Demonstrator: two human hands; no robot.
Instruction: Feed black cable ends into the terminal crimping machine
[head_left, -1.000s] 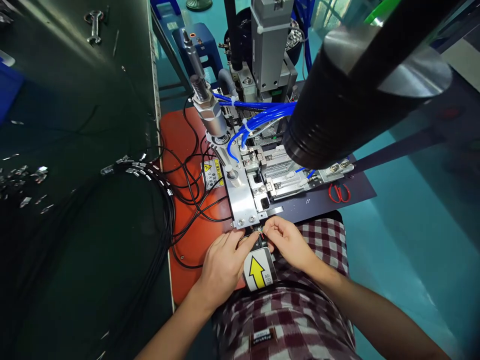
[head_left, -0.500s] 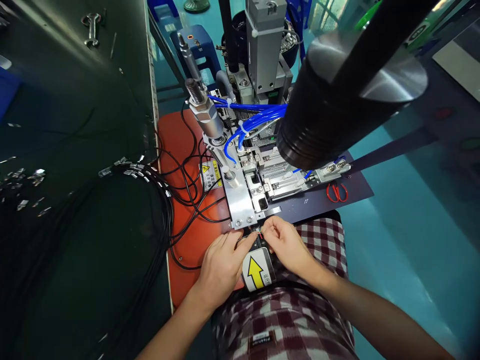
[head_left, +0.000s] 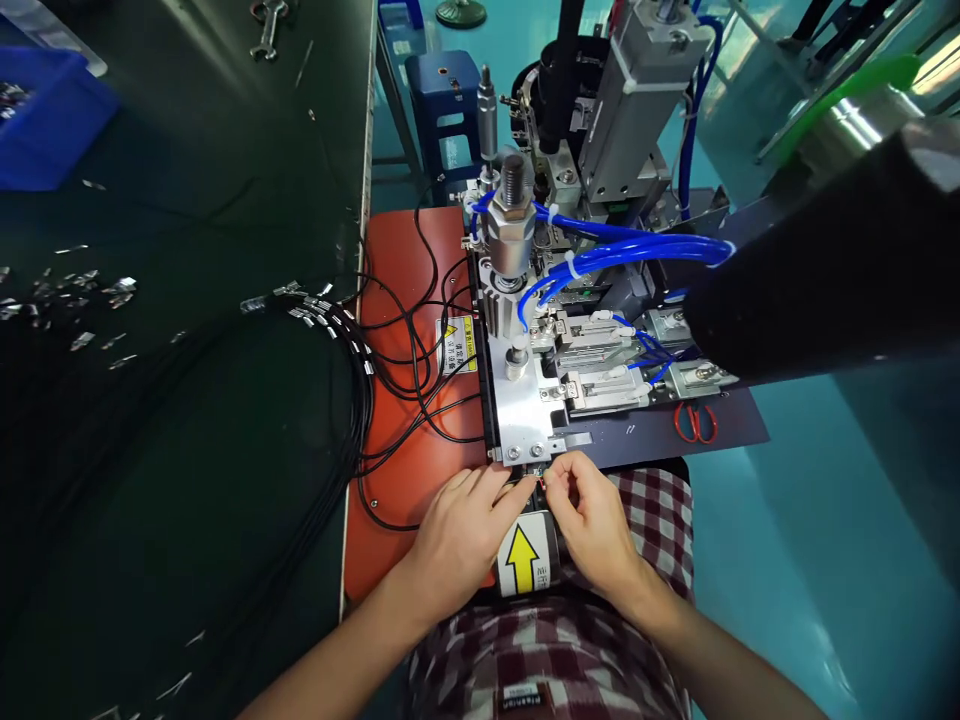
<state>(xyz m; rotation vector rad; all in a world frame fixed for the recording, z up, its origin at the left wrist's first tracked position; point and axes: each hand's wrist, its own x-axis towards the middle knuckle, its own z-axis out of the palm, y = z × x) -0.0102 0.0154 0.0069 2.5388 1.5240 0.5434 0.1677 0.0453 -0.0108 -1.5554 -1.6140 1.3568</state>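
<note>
My left hand [head_left: 465, 525] rests at the front of the metal machine [head_left: 525, 410], its fingers close together and its thumb stretched to the working slot. Facing it, my right hand [head_left: 596, 515] is closed in a pinch, thumb against forefinger. Between the fingertips is a small piece with a bit of red, mostly hidden and too small to name. Just below the hands sits a white label with a yellow arrow [head_left: 522, 560]. Black cables [head_left: 409, 400] run from the machine's left side over the red-orange base [head_left: 390, 460].
A coil of black cables with metal ends [head_left: 360, 400] hangs over the edge of the dark table [head_left: 187, 480]. Loose metal pieces [head_left: 67, 300], a blue bin [head_left: 52, 120] and a wrench [head_left: 268, 30] lie there. Red-handled scissors [head_left: 695, 422] sit right of the machine, under a large black cylinder [head_left: 817, 270].
The camera view has turned, so the machine and table appear shifted to the right. Both hands keep their place at the front slot, fingertips slightly closer together.
</note>
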